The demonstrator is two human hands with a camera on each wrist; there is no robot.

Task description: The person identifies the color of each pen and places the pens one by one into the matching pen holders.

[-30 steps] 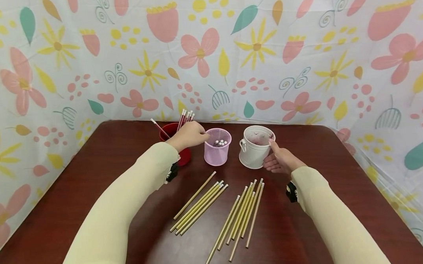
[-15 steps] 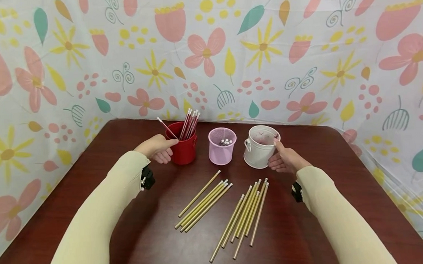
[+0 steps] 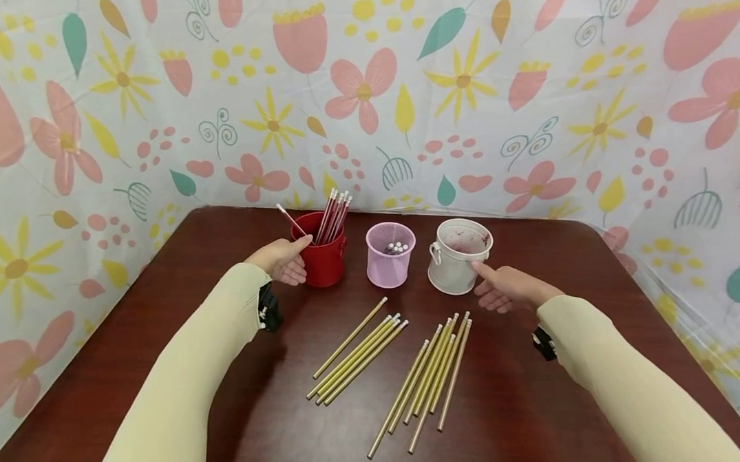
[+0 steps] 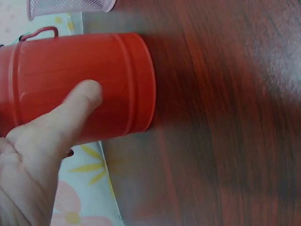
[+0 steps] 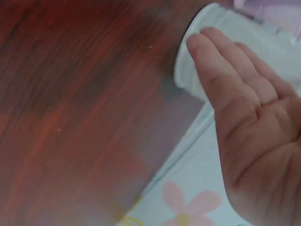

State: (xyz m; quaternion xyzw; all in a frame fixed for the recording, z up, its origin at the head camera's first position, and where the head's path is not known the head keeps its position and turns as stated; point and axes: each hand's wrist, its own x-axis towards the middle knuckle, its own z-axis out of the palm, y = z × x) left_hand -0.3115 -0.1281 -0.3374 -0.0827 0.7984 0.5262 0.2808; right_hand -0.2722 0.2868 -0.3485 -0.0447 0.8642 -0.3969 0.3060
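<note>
In the head view my left hand (image 3: 284, 259) is at the left side of a red bucket (image 3: 325, 267), thumb toward its rim and fingers extended. The left wrist view shows that thumb over the red wall (image 4: 56, 66). Several dark red pencils (image 3: 335, 219) with white erasers stand in the bucket, one leaning left. My right hand (image 3: 509, 287) is beside the white bucket (image 3: 451, 272), fingers extended, holding nothing; whether it touches is unclear. Reddish marks show on the white bucket's inner wall. Between the buckets stands a lilac mesh cup (image 3: 389, 270) holding several white-tipped pencils (image 3: 397, 248).
Two groups of gold pencils lie on the dark wooden table (image 3: 266, 415) in front of the containers: a left group (image 3: 357, 362) and a right group (image 3: 423, 380). A flower-printed cloth (image 3: 366, 148) hangs behind the table and along its sides.
My left hand has moved left from between the red bucket and the lilac cup to the red bucket's left side. My right hand has drawn slightly down and right from the white bucket's rim.
</note>
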